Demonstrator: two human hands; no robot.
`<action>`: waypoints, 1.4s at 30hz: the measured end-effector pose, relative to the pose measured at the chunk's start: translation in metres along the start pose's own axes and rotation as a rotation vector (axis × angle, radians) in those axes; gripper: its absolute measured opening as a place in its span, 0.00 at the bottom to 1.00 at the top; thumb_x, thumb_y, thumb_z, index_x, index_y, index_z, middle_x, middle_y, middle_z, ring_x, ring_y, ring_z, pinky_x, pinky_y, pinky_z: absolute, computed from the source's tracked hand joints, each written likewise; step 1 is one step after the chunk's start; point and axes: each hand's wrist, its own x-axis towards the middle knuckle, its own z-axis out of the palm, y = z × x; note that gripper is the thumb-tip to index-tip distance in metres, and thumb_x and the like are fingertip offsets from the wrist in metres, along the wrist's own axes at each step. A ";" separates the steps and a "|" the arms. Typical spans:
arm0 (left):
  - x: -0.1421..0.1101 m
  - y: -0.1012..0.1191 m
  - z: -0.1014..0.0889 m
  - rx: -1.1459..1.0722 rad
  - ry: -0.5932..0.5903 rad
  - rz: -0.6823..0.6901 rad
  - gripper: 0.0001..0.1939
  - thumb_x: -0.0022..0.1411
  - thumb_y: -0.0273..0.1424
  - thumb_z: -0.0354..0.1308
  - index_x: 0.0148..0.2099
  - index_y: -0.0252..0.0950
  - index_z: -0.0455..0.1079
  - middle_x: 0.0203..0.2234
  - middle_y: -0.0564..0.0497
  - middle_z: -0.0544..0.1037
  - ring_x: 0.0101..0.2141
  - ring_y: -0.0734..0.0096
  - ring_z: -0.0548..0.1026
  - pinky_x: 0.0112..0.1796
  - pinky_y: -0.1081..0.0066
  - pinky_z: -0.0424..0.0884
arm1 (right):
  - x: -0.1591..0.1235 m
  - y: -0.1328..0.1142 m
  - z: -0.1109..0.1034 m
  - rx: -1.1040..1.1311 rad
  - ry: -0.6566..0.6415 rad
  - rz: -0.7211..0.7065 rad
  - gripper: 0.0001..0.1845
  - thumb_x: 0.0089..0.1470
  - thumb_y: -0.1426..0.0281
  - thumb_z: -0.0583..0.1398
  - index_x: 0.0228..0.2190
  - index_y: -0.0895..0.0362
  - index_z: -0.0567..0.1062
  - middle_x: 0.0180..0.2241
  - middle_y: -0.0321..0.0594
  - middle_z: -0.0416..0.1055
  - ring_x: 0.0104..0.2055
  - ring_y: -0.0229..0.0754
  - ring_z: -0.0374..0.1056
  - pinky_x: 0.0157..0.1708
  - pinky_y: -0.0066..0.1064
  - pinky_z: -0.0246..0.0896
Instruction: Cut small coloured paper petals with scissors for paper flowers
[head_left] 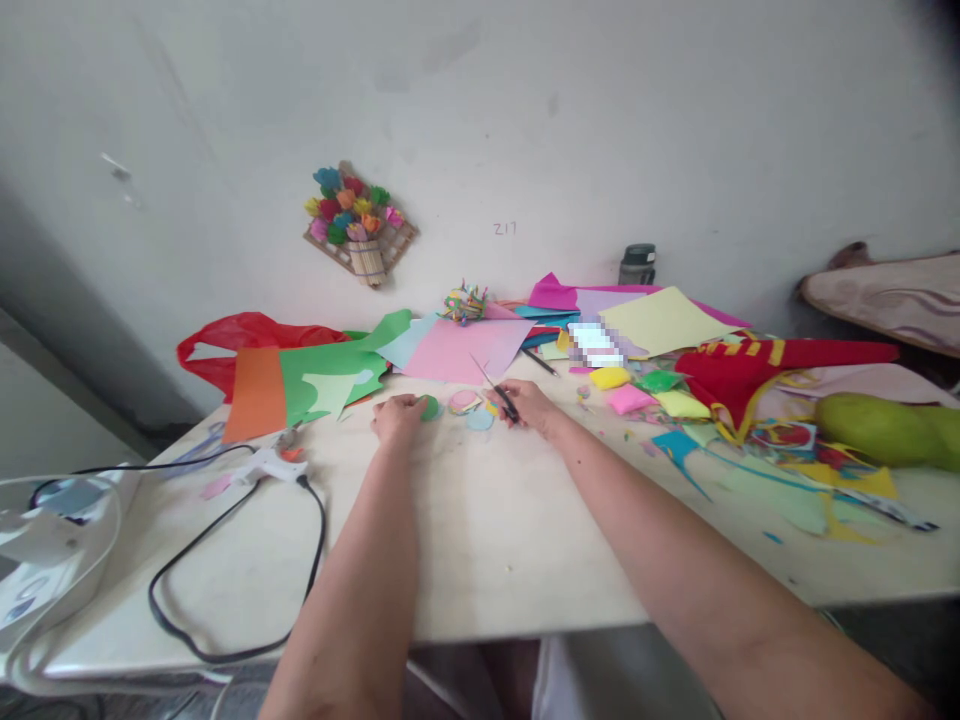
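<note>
"What's nearest?"

"The bench (517, 570), pale and smooth, with a black cord (217, 658) looping across it to the left of the left hand (397, 415). The cord runs to a white plastic glue gun (274, 466)."

"And the hands?"

"Apart. The left one has its fingers bunched at a flat green disc (429, 408); whether it pinches the disc or presses it down, I can't tell. The right hand (529, 403) is closed round the black handles of some scissors (507, 403)."

"Which way do they point?"

"Away from the body and leftward. The long axis slants from the right hand's fingers up to a thin metal tip. Only one fine line shows, so I can't tell whether the blades are parted."

"Between the hands?"

"Round paper cutouts: a pinkish one (463, 402) and a light blue one (480, 418)."

"Beyond them?"

"A flat pink sheet (465, 350). Past the left hand, green paper (322, 360) and orange paper (255, 390). Right of the right hand, soft pillowy packets (630, 400), then red cloth (735, 375) with yellow trim."

"Farthest?"

"A fan-shaped flower bouquet (352, 215) on the wall (525, 120)."
</note>
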 end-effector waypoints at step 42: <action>-0.033 0.048 0.030 -0.218 -0.451 0.169 0.13 0.39 0.36 0.64 0.23 0.33 0.67 0.15 0.58 0.65 0.20 0.80 0.60 0.24 0.75 0.54 | 0.017 0.009 0.003 -0.006 0.090 -0.212 0.22 0.29 0.76 0.64 0.34 0.58 0.69 0.20 0.29 0.67 0.23 0.33 0.63 0.21 0.22 0.57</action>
